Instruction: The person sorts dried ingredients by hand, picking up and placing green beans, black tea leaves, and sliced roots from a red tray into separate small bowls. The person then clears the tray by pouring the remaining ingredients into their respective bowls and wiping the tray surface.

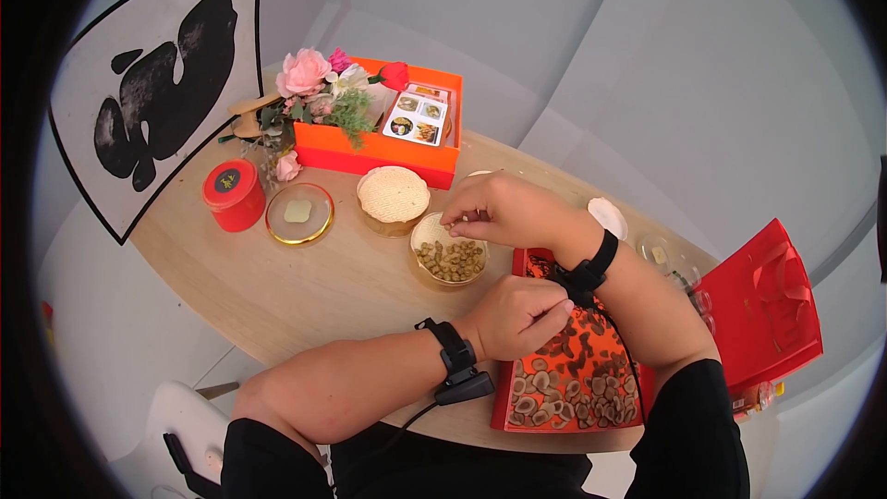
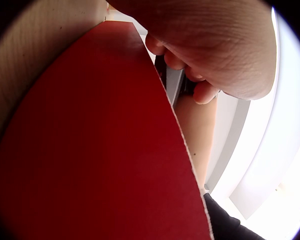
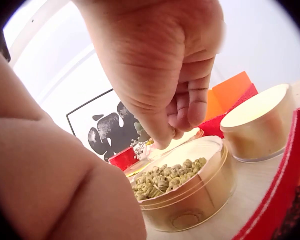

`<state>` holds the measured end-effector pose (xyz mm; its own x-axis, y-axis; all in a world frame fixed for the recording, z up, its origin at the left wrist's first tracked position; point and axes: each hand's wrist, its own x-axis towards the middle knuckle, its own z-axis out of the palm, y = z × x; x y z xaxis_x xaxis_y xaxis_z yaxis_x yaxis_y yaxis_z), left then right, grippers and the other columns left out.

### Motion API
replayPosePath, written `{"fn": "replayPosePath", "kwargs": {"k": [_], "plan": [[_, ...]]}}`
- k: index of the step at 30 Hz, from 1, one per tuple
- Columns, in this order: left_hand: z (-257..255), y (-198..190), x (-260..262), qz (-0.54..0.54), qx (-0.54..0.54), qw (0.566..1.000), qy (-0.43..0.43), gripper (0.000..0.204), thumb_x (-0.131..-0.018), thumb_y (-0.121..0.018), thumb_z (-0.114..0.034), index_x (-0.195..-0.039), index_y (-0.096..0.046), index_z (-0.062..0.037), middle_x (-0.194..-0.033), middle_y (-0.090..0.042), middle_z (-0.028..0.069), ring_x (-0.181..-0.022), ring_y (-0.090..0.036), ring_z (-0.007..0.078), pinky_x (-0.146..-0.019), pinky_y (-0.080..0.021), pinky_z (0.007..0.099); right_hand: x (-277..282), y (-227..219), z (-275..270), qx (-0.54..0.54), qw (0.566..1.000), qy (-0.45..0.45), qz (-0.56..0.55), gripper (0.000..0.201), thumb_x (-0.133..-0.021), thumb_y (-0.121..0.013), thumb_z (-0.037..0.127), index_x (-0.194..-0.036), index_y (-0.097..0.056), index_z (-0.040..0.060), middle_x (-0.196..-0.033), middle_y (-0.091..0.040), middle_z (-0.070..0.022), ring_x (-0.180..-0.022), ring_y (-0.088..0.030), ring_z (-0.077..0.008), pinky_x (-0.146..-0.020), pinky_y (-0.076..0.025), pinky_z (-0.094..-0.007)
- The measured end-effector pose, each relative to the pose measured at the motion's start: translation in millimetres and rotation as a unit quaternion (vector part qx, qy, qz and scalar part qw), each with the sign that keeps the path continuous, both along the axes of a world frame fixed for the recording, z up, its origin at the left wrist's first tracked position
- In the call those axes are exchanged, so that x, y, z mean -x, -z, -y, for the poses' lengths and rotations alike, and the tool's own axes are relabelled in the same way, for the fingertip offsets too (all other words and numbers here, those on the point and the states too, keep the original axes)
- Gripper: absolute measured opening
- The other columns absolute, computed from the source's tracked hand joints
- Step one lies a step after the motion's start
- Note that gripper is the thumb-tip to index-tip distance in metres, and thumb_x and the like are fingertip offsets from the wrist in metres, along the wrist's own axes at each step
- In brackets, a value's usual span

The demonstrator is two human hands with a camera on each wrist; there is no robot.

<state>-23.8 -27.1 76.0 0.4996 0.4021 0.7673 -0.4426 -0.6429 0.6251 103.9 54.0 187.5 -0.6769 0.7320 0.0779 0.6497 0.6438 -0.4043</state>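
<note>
In the head view my right hand hovers over a round paper-lined tub, its thumb and fingertips pinching a small bit that looks like one of the dried herb curls. Several such curls, olive-brown and knobbly, fill the near part of the tub. The right wrist view shows the pinch just above the tub. My left hand hangs loosely curled over the near red box, thumb along the index finger, with nothing visible in it. Flat brown dried slices lie in that box.
A second lined tub, a gold-rimmed clear lid and a red canister stand to the left. Behind are flowers and an orange box with a picture card. A red bag stands at right.
</note>
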Motion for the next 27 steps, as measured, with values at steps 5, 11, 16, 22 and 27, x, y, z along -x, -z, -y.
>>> {"fn": "replayPosePath", "kwargs": {"k": [5, 11, 16, 22, 27], "plan": [[0, -1, 1, -0.005, 0.008, 1.0, 0.004, 0.032, -0.114, -0.068, -0.01, -0.084, -0.06, 0.0011, -0.074, -0.056, 0.0159, -0.065, -0.057, 0.037, -0.063, -0.048, 0.0477, 5, 9, 0, 0.001, 0.999, -0.046, 0.024, 0.019, -0.104, -0.088, 0.012, -0.121, -0.089, 0.0051, -0.113, -0.086, -0.0121, -0.093, -0.08, -0.0273, -0.083, -0.064, -0.0428], [-1, 1, 0, -0.004, -0.002, 1.0, -0.002, 0.033, -0.114, -0.068, -0.01, -0.084, -0.06, 0.0011, -0.074, -0.057, 0.0161, -0.064, -0.057, 0.0373, -0.063, -0.048, 0.0482, -7, 6, -3, -0.056, 0.998, -0.01, -0.009, 0.025, -0.106, -0.087, 0.013, -0.129, -0.087, 0.0039, -0.111, -0.087, -0.0146, -0.096, -0.082, -0.0301, -0.086, -0.065, -0.0429], [0, -1, -1, 0.002, -0.002, 1.0, -0.004, 0.033, -0.114, -0.067, -0.01, -0.083, -0.06, 0.0003, -0.073, -0.058, 0.0161, -0.064, -0.06, 0.0375, -0.063, -0.049, 0.0481, -23, 3, 5, -0.005, 1.0, 0.011, -0.008, 0.023, -0.109, -0.08, 0.013, -0.128, -0.085, 0.0011, -0.119, -0.085, -0.0182, -0.103, -0.082, -0.0363, -0.091, -0.066, -0.0466], [3, -5, 5, -0.023, 0.009, 1.0, -0.011, 0.03, -0.115, -0.068, -0.012, -0.087, -0.064, -0.0002, -0.077, -0.061, 0.0191, -0.07, -0.064, 0.042, -0.067, -0.052, 0.0499, -76, -32, 49, -0.052, 0.995, 0.087, 0.013, 0.024, -0.111, -0.078, 0.014, -0.129, -0.084, 0.0011, -0.121, -0.084, -0.0188, -0.108, -0.08, -0.0387, -0.096, -0.065, -0.0477], [4, -5, 7, -0.063, 0.027, 0.998, -0.011, 0.036, -0.116, -0.062, -0.013, -0.082, -0.068, -0.001, -0.073, -0.064, 0.0127, -0.065, -0.067, 0.0279, -0.064, -0.051, 0.0428, -137, -38, 132, -0.033, 0.985, 0.158, 0.066, 0.021, -0.11, -0.08, 0.009, -0.13, -0.085, 0.0038, -0.122, -0.086, -0.015, -0.104, -0.082, -0.0317, -0.089, -0.066, -0.0447]]}}
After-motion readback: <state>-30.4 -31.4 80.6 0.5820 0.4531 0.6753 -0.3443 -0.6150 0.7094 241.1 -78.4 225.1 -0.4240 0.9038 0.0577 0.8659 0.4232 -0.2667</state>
